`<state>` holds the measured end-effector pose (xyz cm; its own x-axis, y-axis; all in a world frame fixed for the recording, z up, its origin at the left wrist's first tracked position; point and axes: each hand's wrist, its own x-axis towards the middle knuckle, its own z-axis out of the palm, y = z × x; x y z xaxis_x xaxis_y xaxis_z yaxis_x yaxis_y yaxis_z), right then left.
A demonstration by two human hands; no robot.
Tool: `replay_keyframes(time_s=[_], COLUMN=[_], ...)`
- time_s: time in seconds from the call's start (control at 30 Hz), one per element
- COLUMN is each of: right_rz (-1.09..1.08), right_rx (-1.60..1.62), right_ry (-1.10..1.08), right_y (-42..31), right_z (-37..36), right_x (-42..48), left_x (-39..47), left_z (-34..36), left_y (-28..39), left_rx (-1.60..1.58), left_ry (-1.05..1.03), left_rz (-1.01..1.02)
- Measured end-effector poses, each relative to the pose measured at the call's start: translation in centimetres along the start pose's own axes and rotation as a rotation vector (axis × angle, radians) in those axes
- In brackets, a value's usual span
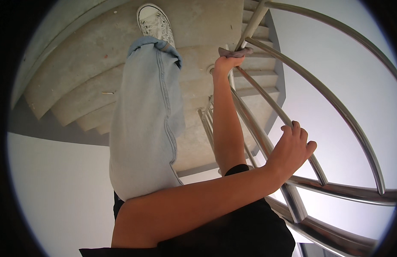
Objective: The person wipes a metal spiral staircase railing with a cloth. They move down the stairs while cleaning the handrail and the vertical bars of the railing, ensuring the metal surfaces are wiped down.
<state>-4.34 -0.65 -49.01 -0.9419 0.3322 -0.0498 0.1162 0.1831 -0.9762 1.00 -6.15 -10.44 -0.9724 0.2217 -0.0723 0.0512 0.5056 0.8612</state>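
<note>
My right hand [229,62] is stretched far out and holds a grey-brown cloth [235,52] against a stainless steel railing post [254,24], where thinner bars join it. Part of the fingers is hidden by the cloth. My left arm crosses in front of my body. At its end, my left hand [290,146] grips a thin stainless steel railing bar [266,93], back of the hand up, fingers curled over it and thumb on the far side.
Curved concrete stairs [89,83] lie below, with a cigarette butt [107,93] on one step. My leg in pale jeans [143,122] stretches across them to a white canvas sneaker [155,22]. More steps [259,75] show beyond the railing, along a white wall [314,86].
</note>
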Motion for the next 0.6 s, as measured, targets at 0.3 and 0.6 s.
replay_keyframes(time_s=[0.3,0.6], right_rz=[0.635,-0.096], right_rx=[-0.049,-0.008], right_ry=[0.101,-0.065], right_y=[-6.2,-4.1], right_z=[3.8,4.6], right_x=[1.4,0.7], left_x=[0.1,-0.3], left_z=[0.9,0.8], left_y=[-0.6,0.5], left_rx=[-0.014,-0.017], left_ry=[0.07,0.049], left_rz=[-0.041,-0.036])
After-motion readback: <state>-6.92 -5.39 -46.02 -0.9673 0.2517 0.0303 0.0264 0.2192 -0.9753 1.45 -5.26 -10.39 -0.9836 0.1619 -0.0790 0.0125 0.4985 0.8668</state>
